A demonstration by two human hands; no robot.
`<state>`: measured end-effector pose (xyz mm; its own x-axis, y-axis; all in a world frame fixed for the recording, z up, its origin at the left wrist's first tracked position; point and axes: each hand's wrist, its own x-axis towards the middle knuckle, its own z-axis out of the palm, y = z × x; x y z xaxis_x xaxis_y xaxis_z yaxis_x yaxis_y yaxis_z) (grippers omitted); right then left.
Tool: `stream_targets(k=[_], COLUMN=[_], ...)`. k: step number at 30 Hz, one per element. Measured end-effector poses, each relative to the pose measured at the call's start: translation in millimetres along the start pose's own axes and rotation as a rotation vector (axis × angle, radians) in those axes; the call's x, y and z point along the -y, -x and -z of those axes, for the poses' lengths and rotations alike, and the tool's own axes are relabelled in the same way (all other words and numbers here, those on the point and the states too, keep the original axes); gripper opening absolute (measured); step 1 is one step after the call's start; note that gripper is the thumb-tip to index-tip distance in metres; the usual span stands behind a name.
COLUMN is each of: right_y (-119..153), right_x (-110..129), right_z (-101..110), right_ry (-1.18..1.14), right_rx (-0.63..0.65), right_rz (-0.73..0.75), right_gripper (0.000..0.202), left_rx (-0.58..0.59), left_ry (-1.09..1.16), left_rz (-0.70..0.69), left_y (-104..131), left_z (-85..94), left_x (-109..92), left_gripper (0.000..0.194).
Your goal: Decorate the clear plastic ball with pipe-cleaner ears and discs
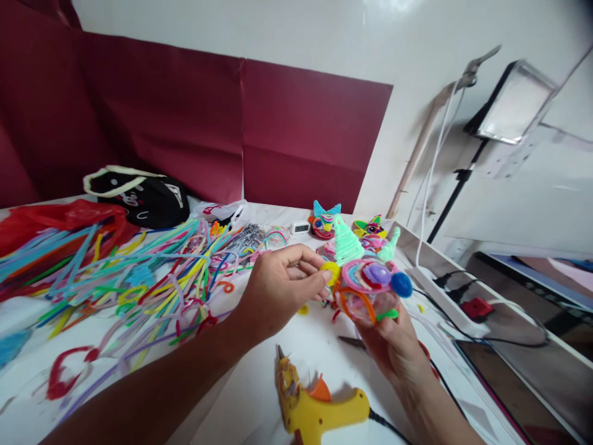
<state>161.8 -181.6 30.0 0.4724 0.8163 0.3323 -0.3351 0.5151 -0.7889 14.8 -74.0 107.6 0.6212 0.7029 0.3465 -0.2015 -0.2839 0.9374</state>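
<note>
My right hand (393,340) is closed around the lower part of a pipe-cleaner animal figure (356,303) with a clear round body. Mint-green pointed ears (347,241) top it, and coiled rings with a purple centre form an eye. A dark blue coil (401,284) sticks out at its right side. My left hand (287,287) pinches a yellow pipe-cleaner coil (330,273) at the figure's left side; whether the coil is fixed there I cannot tell. Below both hands a yellow glue gun (319,411) with an orange trigger lies on the white table (241,395).
Loose coloured pipe cleaners (152,272) cover the left of the table. Similar finished figures (324,221) stand behind, beside a small digital timer (300,228). A dark pointed blade (352,340) lies near my right hand. To the right is a power strip (449,296) with cables.
</note>
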Motion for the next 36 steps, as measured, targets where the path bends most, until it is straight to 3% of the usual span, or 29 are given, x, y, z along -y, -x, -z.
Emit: stream_targets(k=[11, 17, 36], right_y=[-1, -1, -1], right_x=[-5, -6, -6], right_z=[12, 7, 7], right_ry=[0.005, -0.007, -0.009], right_rx=[0.013, 0.004, -0.028], right_rz=[0.006, 0.012, 0.03], right_gripper=[0.08, 0.083, 0.066], left_rx=[-0.004, -0.033, -0.023], left_ry=[-0.028, -0.041, 0.008], left_rz=[0.05, 0.06, 0.073], left_y=[1, 0, 1], left_z=[1.7, 0.0, -0.8], left_x=[-2, -5, 0], left_gripper=[0.011, 0.014, 0.018])
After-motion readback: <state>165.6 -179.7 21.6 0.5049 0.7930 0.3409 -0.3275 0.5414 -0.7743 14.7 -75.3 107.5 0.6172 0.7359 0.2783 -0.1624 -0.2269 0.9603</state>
